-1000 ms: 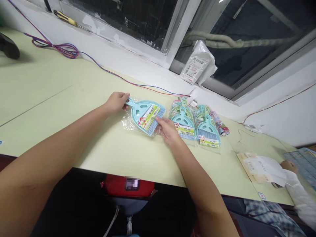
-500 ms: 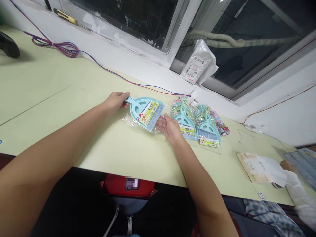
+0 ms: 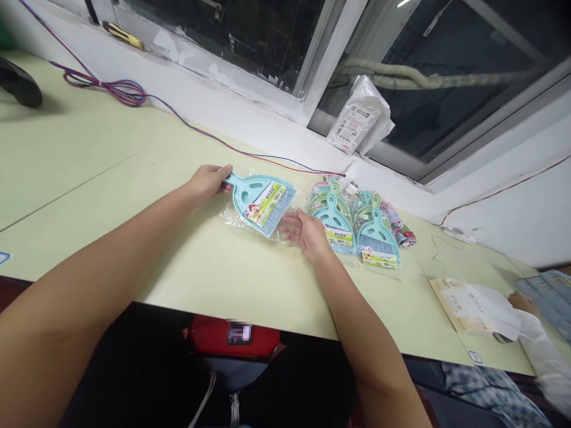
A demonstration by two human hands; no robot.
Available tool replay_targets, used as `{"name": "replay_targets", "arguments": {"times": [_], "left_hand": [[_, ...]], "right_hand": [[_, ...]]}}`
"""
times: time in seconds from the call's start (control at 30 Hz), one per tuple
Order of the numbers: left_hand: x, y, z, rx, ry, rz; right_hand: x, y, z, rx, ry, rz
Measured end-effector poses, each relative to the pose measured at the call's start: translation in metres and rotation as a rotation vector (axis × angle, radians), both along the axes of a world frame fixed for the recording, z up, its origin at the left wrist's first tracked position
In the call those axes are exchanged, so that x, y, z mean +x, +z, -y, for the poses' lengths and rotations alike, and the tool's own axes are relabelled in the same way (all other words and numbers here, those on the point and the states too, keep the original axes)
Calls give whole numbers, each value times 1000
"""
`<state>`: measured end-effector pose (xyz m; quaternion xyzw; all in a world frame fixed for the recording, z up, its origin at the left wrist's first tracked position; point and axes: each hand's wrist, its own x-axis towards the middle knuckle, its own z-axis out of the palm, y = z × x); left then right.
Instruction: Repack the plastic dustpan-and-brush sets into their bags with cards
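Note:
A light-blue dustpan and brush set in a clear plastic bag is held just over the pale table. My left hand is closed around its handle end. At the brush end, my right hand has its fingers spread beside the bag's loose edge; whether they touch the plastic is hard to tell. Close to the right hand lies a stack of bagged dustpan sets, blue on top with green and pink beneath. A second stack sits to its right.
Red and blue cable runs along the wall side of the table. A screwdriver and a white plastic package rest on the window sill. Further right, a person's hand is by a printed paper bag.
The dustpan set has shifted very slightly left and tilted a little in my left hand. My right hand stays near its brush end. The view has moved slightly.

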<state>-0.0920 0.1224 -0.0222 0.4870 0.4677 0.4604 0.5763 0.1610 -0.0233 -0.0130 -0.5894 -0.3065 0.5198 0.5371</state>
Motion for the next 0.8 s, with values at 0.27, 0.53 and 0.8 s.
{"name": "replay_targets", "arguments": {"times": [0.27,0.53,0.8], "left_hand": [[-9,4,-5,5,77,10],[-5,4,1,12,-72,-24],[23,20,38,40,-260,-119]], "right_hand": [[8,3,1,57,-91,262],[-3,71,5,550,-100,1075],[-78,101,-55,222,521,1401]]}}
